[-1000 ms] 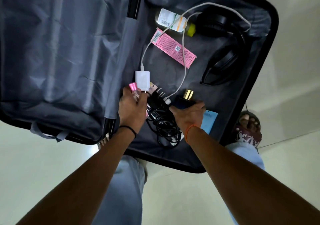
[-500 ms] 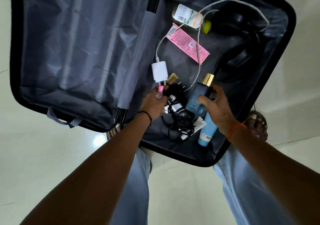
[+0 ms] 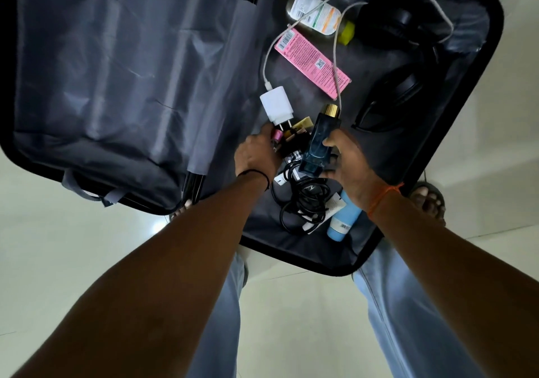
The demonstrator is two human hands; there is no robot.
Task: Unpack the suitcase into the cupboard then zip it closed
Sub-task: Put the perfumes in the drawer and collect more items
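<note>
We see the suitcase point(image 3: 493, 65) lying open on the pale floor point(image 3: 73, 246), its left half covered by a grey fabric liner point(image 3: 102, 65) and its right half holding the loose things. Just right of the centre divider, a white charger point(image 3: 275, 106) lies with its cable looping up past a pink box point(image 3: 312, 61) and a clear bottle with a yellow cap point(image 3: 319, 16). Our left hand point(image 3: 258, 153) reaches in below the charger, its fingers curled around a small pink item point(image 3: 277, 137). A tangle of black cables point(image 3: 303, 202) lies between our wrists. Our right hand point(image 3: 350, 162) grips a dark blue perfume bottle with a gold cap point(image 3: 319, 141), thumb and fingers wrapped about its body. A light blue tube point(image 3: 342, 220) lies below that wrist, and black headphones point(image 3: 405, 54) rest farther right.
</note>
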